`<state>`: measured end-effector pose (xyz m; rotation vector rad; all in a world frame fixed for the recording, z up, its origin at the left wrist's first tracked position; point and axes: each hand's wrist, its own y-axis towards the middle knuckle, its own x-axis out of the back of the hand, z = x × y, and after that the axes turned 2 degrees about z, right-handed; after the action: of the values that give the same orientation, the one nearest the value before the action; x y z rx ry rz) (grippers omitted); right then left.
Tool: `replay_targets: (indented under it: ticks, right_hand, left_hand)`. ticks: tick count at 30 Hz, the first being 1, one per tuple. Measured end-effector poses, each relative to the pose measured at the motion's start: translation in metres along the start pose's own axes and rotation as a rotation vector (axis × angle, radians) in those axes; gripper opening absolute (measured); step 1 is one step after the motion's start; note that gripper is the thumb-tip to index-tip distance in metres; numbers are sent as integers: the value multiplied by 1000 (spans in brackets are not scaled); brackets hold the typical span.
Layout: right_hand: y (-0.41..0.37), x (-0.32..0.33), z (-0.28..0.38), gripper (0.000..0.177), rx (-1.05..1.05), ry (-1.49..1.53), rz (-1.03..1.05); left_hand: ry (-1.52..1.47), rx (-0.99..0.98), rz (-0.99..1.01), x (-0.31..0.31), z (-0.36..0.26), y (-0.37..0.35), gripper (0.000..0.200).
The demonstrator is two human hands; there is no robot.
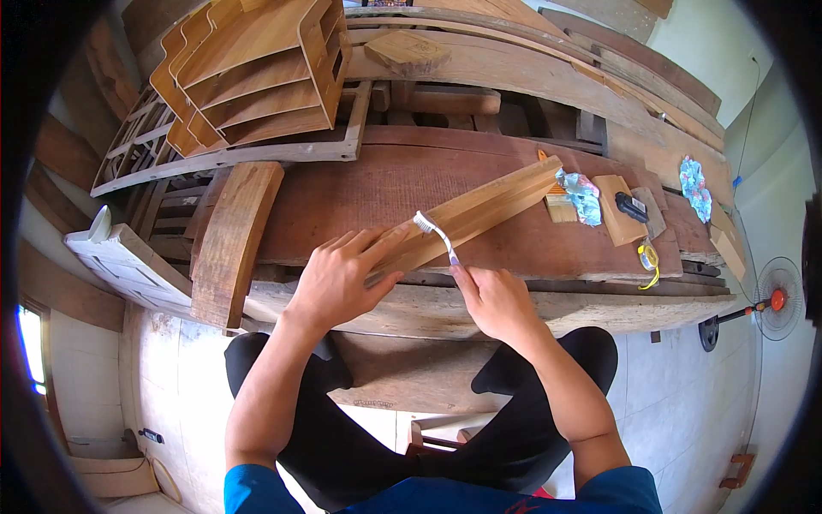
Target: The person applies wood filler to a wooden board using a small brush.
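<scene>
A long, narrow piece of wood (501,199) lies slantwise over the reddish-brown board (342,184), its far end pointing up and right. My left hand (338,278) grips the near end, fingers over the top and thumb along the near side. Between the thumb and fingers of my right hand (498,301) is a white toothbrush (440,232), held by its handle. Its bristled head meets the wood's upper face, just beyond my left fingertips.
Right of the wood lie a paintbrush (562,211), crumpled blue paper (583,201), a wooden block (613,208), a black object (631,206) and a tape measure (648,256). A thick plank (235,244) and a tiered wooden rack (257,81) stand left. A fan (777,300) is far right.
</scene>
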<state>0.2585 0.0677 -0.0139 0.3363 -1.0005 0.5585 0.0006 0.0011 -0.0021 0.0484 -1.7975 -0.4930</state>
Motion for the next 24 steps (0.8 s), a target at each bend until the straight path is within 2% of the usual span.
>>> replay_targets:
  ticks: [10, 13, 20, 23, 24]
  right_hand:
    - [0, -7, -2, 43, 45, 74, -14]
    - [1, 1, -1, 50, -30, 110, 75]
    - [1, 5, -6, 51, -91, 79, 32]
    - [8, 31, -37, 56, -176, -1, -29]
    - [11, 49, -46, 57, -269, -31, -18]
  left_hand:
    - [-24, -2, -2, 1, -1, 1, 64]
    - [-31, -8, -10, 1, -1, 1, 63]
    - [-31, 0, -2, -1, 3, -1, 63]
    - [-197, 85, 9, 4, 6, 1, 64]
    - [-231, 115, 12, 6, 8, 1, 61]
